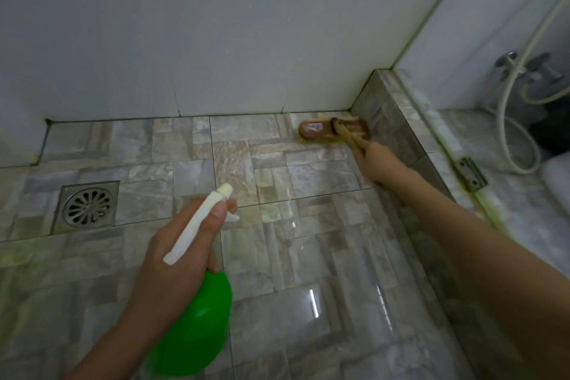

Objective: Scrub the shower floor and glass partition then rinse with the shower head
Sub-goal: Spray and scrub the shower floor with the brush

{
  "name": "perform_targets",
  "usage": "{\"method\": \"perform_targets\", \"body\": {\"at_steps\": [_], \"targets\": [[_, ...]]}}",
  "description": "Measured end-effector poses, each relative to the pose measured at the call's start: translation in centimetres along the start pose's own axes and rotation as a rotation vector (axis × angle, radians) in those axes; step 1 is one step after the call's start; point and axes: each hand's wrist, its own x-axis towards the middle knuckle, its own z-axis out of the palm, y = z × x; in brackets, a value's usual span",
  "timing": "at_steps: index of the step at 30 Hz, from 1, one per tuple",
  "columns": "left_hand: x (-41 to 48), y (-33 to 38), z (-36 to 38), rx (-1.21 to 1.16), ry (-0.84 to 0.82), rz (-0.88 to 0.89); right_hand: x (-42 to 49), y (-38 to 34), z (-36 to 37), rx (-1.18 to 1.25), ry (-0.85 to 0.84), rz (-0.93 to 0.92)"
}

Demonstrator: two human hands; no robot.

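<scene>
- The left hand [182,259] grips the neck of a green spray bottle [197,327], thumb along its white trigger head, nozzle pointing away from the person. It is held above the tiles just right of the drain [87,205] and nearer the person.
- The right hand [374,163] is closed round the wooden handle of a scrub brush [334,131], arm stretched out far to the right of the drain.
- The brush head lies bristles down on the shower floor [308,256], in the corner well right of the drain, where the white wall [216,40] meets the tiled curb [394,126].
- The floor tiles look wet and glossy.
- The glass partition [462,55] stands on the curb, farther right of the drain than the brush, with a metal hinge [470,174] at its base and yellow-green staining along it.
- Beyond the glass hangs a shower hose [503,108].
</scene>
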Motion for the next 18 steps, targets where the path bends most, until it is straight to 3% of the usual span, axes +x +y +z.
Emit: {"method": "perform_targets", "body": {"at_steps": [5, 11, 15, 18], "targets": [[2.8, 2.3, 2.7, 0.021, -0.135, 0.06, -8.5, 2.4, 2.0, 0.036, -0.042, -0.012], [8.2, 4.3, 9.2, 0.285, -0.292, 0.187, -15.8, 7.3, 3.1, 0.078, -0.066, 0.074], [10.7, 2.9, 13.0, 0.331, -0.273, 0.201, -17.6, 8.2, 3.1, 0.076, -0.086, 0.074], [11.9, 2.1, 15.0, 0.266, -0.23, 0.108, -17.6, 8.5, 3.2, 0.061, -0.101, 0.084]]}}
